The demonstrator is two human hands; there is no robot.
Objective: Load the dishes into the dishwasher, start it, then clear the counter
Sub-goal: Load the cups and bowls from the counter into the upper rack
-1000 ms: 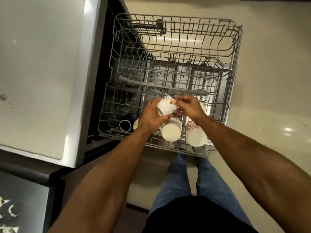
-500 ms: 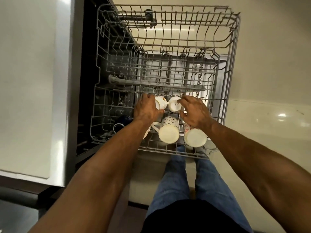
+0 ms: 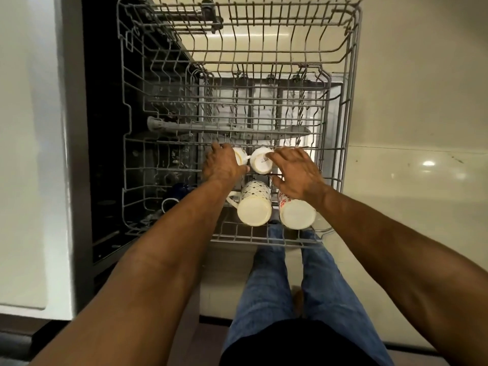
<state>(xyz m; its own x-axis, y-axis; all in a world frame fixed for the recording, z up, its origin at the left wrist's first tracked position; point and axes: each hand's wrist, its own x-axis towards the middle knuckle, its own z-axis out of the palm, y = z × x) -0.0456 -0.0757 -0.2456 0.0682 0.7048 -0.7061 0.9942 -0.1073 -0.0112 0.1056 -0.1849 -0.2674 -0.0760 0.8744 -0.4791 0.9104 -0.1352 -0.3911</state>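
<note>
Two mugs sit closest to me at the front edge of the upper rack (image 3: 351, 107), both upside down with plain cream bases facing up. The left one, the dotted mug (image 3: 254, 206), has a dark dot-and-line pattern on white and its handle sticks out to the left; the flower mug (image 3: 297, 212) just beside it on the right has red flower prints on its side.

Just past those is the second row. My left hand (image 3: 223, 167) is curled over a small white cup (image 3: 240, 155), gripping it from the left side, so most of that cup is hidden. My right hand (image 3: 297, 173) has its fingers spread and pretty relaxed, fingertips resting on the rim of the bottom of the other white cup (image 3: 261, 161), not really wrapped around it. That cup is upside down too, and there's dark writing on its base, but it's too small and blurry for me to read.

Off to the left, lower down in the shadow, there's a dark blue mug (image 3: 175, 195) with a white rim.

Farther back the rack is bare grey wire, and I can see the spray arm (image 3: 227, 128) through it.
</note>
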